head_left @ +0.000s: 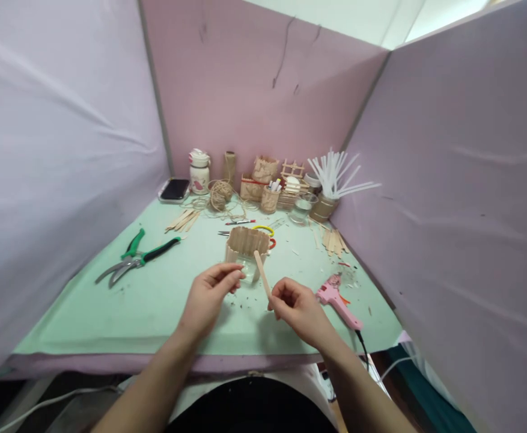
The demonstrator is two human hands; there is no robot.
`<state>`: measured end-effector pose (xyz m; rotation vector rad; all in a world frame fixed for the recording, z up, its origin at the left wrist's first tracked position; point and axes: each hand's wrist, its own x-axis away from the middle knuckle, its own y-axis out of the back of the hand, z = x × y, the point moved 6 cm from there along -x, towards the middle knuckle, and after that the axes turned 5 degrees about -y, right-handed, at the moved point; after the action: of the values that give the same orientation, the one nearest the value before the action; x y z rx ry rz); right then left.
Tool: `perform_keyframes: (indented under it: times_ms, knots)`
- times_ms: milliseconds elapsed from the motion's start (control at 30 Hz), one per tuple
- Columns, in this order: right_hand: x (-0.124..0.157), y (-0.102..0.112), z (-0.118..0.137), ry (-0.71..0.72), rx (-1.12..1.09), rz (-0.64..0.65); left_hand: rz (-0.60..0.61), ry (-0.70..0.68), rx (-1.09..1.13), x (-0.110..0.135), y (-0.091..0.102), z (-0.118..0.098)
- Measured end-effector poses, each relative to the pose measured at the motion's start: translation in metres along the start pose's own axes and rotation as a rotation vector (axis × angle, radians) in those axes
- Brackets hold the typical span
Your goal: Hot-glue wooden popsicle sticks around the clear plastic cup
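The right hand (297, 307) is grasping a flat wooden stick (263, 276) by its lower end, and the stick is pointing to 11 o'clock. The left hand (207, 297) is holding thumb and fingers close together; whether it is gripping something, I cannot tell. For good control, I think, the right fingers should be pinching lightly and lining the stick up with its upright neighbours, while the left hand should be steadying from 8 o'clock. The wrist should be avoiding the pink glue gun (339, 302), which is lying at 3 o'clock from the right hand.

The container (245, 239) is standing on the table just beyond both hands, at 1 o'clock from the left one. Wooden sticks are lining its back and sides; its 6 o'clock side is showing clear wall.
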<state>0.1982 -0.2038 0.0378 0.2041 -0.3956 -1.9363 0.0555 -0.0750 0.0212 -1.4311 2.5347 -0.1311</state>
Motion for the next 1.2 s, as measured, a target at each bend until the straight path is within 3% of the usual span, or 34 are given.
perform_keyframes:
  times_ms: [67,133,233,300,433,500,600,667,733,833,967,1067,1200]
  knots:
    - [-0.001,-0.007,-0.002,0.083,0.122,-0.055,-0.038,0.047,0.04,0.006,-0.006,0.009]
    - [0.002,-0.011,0.002,0.255,0.339,-0.15,-0.064,0.069,0.055,0.008,-0.007,0.013]
    - [0.013,-0.023,0.008,0.525,0.681,-0.278,-0.083,0.048,0.076,0.011,-0.006,0.013]
    - [0.018,-0.03,0.009,0.619,0.81,-0.324,-0.11,0.021,0.091,0.014,-0.004,0.013]
    - [0.021,-0.027,0.011,0.628,0.724,-0.251,-0.191,0.021,0.148,0.02,0.005,0.016]
    - [0.024,-0.015,0.015,0.616,0.613,-0.212,-0.223,0.028,0.2,0.022,0.011,0.018]
    - [0.032,0.015,0.02,0.621,0.532,-0.25,-0.246,0.022,0.275,0.025,0.022,0.019]
    - [0.035,0.038,0.016,0.573,0.537,-0.287,-0.255,0.018,0.287,0.029,0.029,0.02]
    - [0.034,0.06,0.0,0.426,0.604,-0.301,-0.267,0.017,0.278,0.032,0.035,0.023]
    - [0.031,0.093,-0.036,0.162,0.812,-0.312,-0.289,0.019,0.247,0.038,0.043,0.029]
    - [0.036,0.129,-0.077,-0.012,1.111,-0.402,-0.325,-0.025,0.196,0.043,0.049,0.031]
    - [0.036,0.141,-0.1,-0.159,1.128,-0.352,-0.342,-0.085,0.141,0.045,0.051,0.03]
    - [0.029,0.137,-0.113,-0.249,0.991,-0.292,-0.344,-0.146,0.043,0.049,0.053,0.032]
